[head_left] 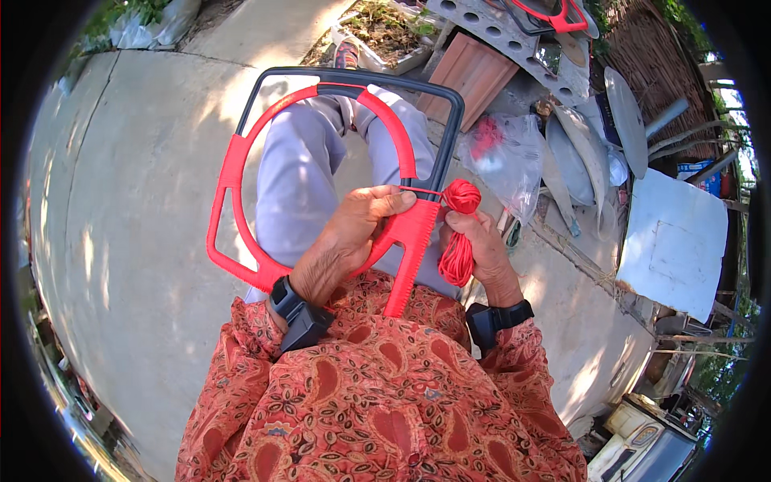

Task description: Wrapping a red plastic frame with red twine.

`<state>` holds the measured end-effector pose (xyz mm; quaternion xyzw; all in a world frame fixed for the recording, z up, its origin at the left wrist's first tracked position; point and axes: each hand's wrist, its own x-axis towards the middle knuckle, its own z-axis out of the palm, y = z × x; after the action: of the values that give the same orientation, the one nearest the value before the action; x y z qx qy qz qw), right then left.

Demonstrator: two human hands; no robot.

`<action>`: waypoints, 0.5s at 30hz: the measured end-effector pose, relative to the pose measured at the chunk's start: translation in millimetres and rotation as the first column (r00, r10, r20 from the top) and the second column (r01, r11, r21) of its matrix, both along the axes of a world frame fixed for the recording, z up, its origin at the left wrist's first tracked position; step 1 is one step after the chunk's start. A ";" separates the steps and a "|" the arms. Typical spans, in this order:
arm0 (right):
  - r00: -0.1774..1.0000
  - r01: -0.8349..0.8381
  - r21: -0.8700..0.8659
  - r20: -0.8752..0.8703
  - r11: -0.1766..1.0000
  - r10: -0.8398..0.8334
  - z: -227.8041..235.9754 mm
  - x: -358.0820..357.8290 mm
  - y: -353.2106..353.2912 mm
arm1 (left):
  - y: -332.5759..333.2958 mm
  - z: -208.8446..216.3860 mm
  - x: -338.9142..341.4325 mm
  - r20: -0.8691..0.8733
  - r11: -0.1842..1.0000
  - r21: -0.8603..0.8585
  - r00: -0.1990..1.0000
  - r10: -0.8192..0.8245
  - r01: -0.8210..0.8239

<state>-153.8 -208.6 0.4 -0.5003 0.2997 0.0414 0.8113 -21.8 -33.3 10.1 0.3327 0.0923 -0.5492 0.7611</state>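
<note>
Pointing its dark end bar [385, 80] away from the patterned shirt [385, 402], the red-wrapped frame [419, 226] is held over the legs [293, 185], pinched by the left hand [352, 225]. Just right of the frame, a red cord bundle [457, 259], long axis near-to-far, is gripped by the right hand [482, 245]. Beyond it, red material [485, 138] is contained in a clear bag [514, 169]. Some left fingers are hidden by the frame.

Paved in grey concrete [136, 201]. Cluttered at upper right with a perforated slab [526, 60] and a ridged reddish-brown block [474, 79]; farther right, with a whitish panel [679, 245].
</note>
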 end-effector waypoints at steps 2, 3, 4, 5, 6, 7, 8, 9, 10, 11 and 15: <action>0.997 0.069 0.029 0.018 0.997 -0.070 3.4 -4.7 7.0 | 0.8 4.4 1.1 0.013 1.000 0.002 1.000 -0.021 0.021; 0.989 0.145 0.054 0.033 0.988 -0.147 6.0 -7.6 9.5 | 0.8 8.0 0.5 0.024 0.999 -0.001 0.998 -0.050 0.050; 0.979 0.193 0.032 0.055 0.981 -0.195 9.6 -9.0 10.2 | 0.6 8.8 -0.2 0.018 0.999 -0.002 0.999 -0.049 0.049; 0.980 0.194 0.031 0.049 0.981 -0.195 16.0 -11.7 10.3 | 0.2 9.2 -0.8 0.055 0.998 -0.024 0.997 -0.057 0.059; 0.971 0.197 0.015 0.138 0.980 -0.197 27.7 -12.2 11.2 | 0.5 9.2 -0.6 0.093 0.997 -0.046 0.994 -0.061 0.066; 0.955 0.197 0.002 0.226 0.980 -0.193 40.2 -11.4 11.5 | 1.7 6.5 -0.3 0.091 0.997 -0.045 0.994 -0.055 0.060; 0.930 0.201 0.049 0.305 0.978 -0.206 53.9 -10.5 11.1 | 3.3 1.8 -0.2 0.102 0.997 -0.013 0.992 -0.075 0.077; 0.931 0.203 0.042 0.302 0.978 -0.206 66.5 -12.2 17.2 | 2.6 -1.9 -0.6 0.110 0.995 0.012 0.988 -0.104 0.103; 0.960 0.197 -0.068 0.214 0.978 -0.179 75.7 -13.5 28.3 | 2.8 -3.3 -0.3 0.111 0.994 0.013 0.988 -0.106 0.105; 0.980 0.178 -0.176 0.120 0.968 -0.158 79.3 -12.1 37.7 | 2.9 -4.4 -0.3 0.122 0.995 0.012 0.988 -0.098 0.097; 0.966 -0.047 -0.666 0.159 0.745 0.203 71.9 -10.2 41.5 | -0.3 7.1 -5.1 0.110 1.000 -0.016 0.994 -0.024 0.026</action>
<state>-164.0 -167.0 72.3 -0.7733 0.1688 -0.0678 0.6073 -26.9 -33.6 17.2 0.3568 0.0414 -0.5402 0.7610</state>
